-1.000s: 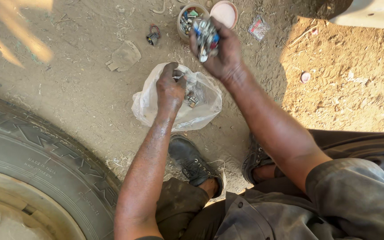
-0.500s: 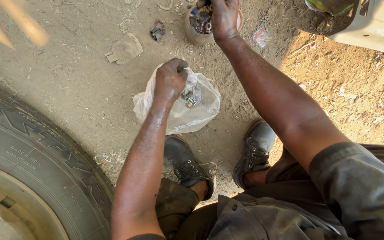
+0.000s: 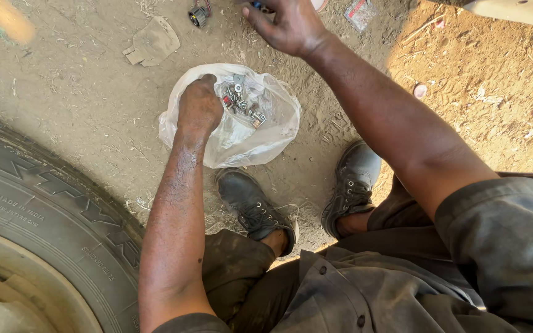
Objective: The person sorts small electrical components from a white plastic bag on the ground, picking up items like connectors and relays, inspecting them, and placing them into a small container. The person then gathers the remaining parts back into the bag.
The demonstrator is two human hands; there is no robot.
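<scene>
Left hand (image 3: 198, 106) fisted in plastic bag (image 3: 260, 132), small metal parts (image 3: 240, 102) just right. Right hand (image 3: 288, 24) beyond bag on dirt ground (image 3: 81, 105), grip unclear.

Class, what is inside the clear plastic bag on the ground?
The plastic bag holds small metal nuts and bolts. The left hand covers part of the pile, hiding whatever lies beneath it.

Dusty dirt ground (image 3: 69, 92), shaded at left, sunlit at right, big tyre (image 3: 50, 216) lower left
</scene>
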